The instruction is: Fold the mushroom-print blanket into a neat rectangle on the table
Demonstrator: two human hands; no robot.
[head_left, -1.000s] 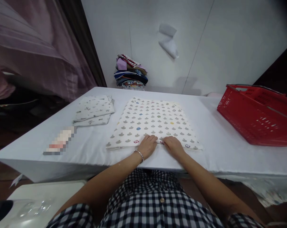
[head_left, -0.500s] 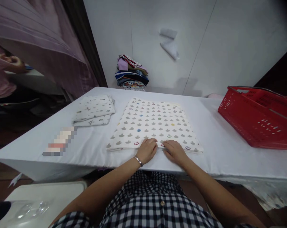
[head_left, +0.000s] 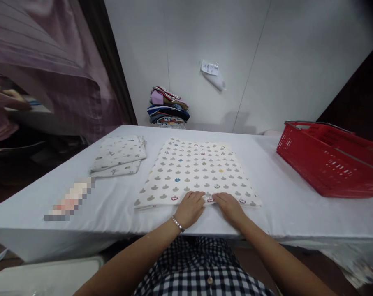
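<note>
A folded cream cloth [head_left: 195, 172] printed with grey and a few coloured mushrooms lies flat on the white-covered table [head_left: 285, 213] in front of me. At the middle of its near edge, my left hand [head_left: 191, 209] has its fingers closed over the hem. Close beside it, my right hand [head_left: 230, 209] grips the same edge, fingers on top and thumb lower down at the front. A small gap separates the two hands. What the left thumb does is hidden.
Another folded patterned cloth [head_left: 118, 156] lies left, behind a pixelated flat item [head_left: 70, 199]. A red plastic basket [head_left: 331, 160] stands right. A pile of folded clothes [head_left: 168, 107] rises by the wall. Another person's arm [head_left: 10, 100] shows at far left.
My view has tilted up a little, so the table sits lower in the picture. Both hands stay at the cloth's near edge, and the cloth looks the same.
</note>
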